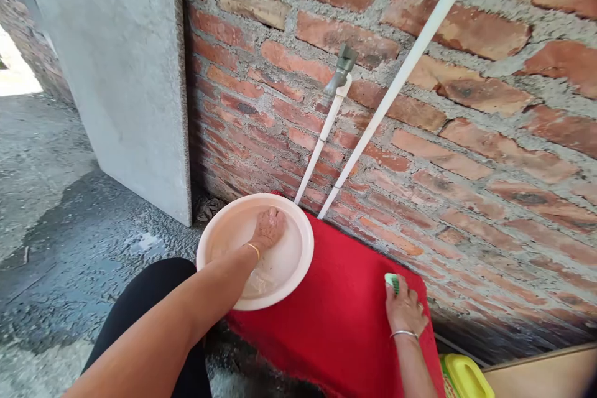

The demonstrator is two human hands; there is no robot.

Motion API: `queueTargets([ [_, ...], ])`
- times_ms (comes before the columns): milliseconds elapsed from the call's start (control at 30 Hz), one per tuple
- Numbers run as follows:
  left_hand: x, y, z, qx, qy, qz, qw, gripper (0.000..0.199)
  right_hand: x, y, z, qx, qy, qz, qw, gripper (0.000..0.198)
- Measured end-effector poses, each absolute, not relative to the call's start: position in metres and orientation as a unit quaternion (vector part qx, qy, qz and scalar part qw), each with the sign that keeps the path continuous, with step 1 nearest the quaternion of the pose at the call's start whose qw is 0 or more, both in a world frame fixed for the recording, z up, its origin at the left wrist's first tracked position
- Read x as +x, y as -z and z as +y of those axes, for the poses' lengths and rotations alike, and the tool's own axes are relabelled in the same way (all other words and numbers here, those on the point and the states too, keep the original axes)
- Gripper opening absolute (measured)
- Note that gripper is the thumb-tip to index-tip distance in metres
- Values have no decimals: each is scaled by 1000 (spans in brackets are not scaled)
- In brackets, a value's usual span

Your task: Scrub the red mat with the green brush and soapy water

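Observation:
My left hand [269, 228] is down in the water of a pale pink plastic basin [305, 255], fingers bent downward. Water blurs its fingertips, so whether they hold anything is unclear. A thin gold bangle circles that wrist. The basin sits at the left end of a soaked red cloth [345, 298], which lies spread over a low surface along the wall. Toward the cloth's right end, my right hand [407, 311] grips a small pale-green scrub brush [392, 282] with darker green bristles, partly covered by the fingers. A silver bangle is on the right wrist.
A brick wall [326, 118] rises behind the cloth, carrying a tap [344, 68] and a long white pipe [401, 81]. A grey slab [116, 74] stands at the left above wet concrete floor [60, 242]. A yellow container [466, 376] is at lower right.

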State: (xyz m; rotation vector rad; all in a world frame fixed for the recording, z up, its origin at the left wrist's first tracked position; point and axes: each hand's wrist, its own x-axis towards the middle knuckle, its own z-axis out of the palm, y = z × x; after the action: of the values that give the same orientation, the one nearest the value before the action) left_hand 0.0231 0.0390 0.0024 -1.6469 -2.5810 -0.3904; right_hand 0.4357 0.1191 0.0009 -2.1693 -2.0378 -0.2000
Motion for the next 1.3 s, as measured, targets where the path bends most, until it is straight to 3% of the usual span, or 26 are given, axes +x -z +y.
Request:
queueTargets([
  [233, 22, -2, 39, -536, 116, -836, 35, 31, 398, 13, 44, -467, 81, -877, 85, 46],
  [433, 23, -1, 39, -536, 117, -835, 39, 32, 454, 1, 93, -642, 98, -759, 39, 58],
  [633, 23, -3, 39, -532, 129, -836, 34, 31, 468, -2, 117, -740, 104, -661, 68, 61],
  [967, 22, -3, 37, -533, 126, -836, 30, 30, 360, 9, 36, -433, 70, -896, 70, 43],
  [1133, 22, -4, 38, -536, 111, -836, 35, 31, 355, -6, 79, -543, 84, -835, 26, 47],
  [1300, 23, -5, 39, -538, 99, -837, 29, 31, 416, -15, 118, -702, 90, -707, 9, 55],
])
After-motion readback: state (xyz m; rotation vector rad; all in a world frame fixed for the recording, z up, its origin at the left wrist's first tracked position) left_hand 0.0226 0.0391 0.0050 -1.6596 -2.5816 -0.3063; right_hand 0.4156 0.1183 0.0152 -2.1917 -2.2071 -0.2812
